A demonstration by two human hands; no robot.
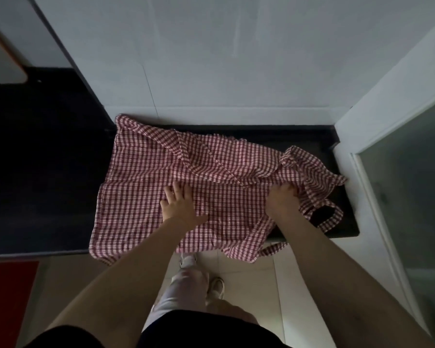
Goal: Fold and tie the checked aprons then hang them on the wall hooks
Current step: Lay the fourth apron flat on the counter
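Observation:
A red-and-white checked apron [146, 172] lies spread over a dark counter [342, 222], its near edge hanging over the front. My left hand [180, 203] presses flat on the cloth's middle with fingers spread. My right hand [283, 197] grips a bunched part of the apron near its right side. Checked straps [329, 219] loop and trail at the right, one hanging over the counter's edge. No wall hooks show.
A white tiled wall [211, 59] rises right behind the counter. A white frame with a glass panel [407, 197] closes the right side. The dark counter [43, 159] runs on to the left. Below are pale floor tiles, my legs and shoes, and a red mat [8, 297].

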